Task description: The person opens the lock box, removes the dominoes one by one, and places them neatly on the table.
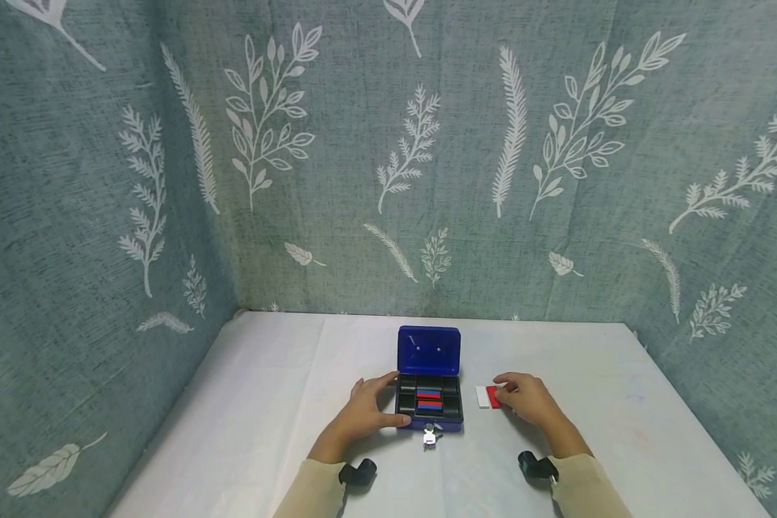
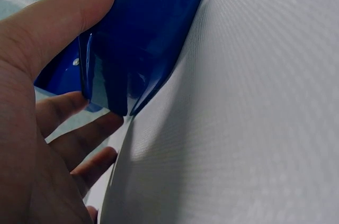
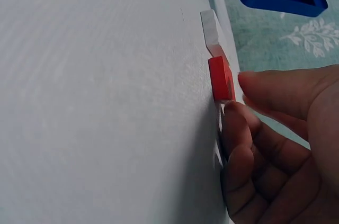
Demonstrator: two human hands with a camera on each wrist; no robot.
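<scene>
A blue cash box (image 1: 451, 426) with its lid (image 1: 429, 338) raised stands on the table. My left hand (image 1: 362, 411) grips its left side, thumb at the front corner and fingers toward the back, as the left wrist view also shows. In the box's black tray (image 1: 406, 406), red and blue blocks (image 1: 429, 396) lie in the middle compartments. To the right of the box, a red block (image 3: 220, 78) lies beside a white block (image 1: 482, 397). My right hand (image 1: 527, 397) is at the red block, fingertips against or close to it; whether they pinch it is unclear.
Keys (image 1: 430, 437) hang from the lock at the front of the box. A white cloth (image 1: 285, 417) covers the table. Green leaf-patterned fabric (image 1: 362, 252) rises behind and at both sides. Dark wrist devices (image 1: 359, 473) sit on both forearms.
</scene>
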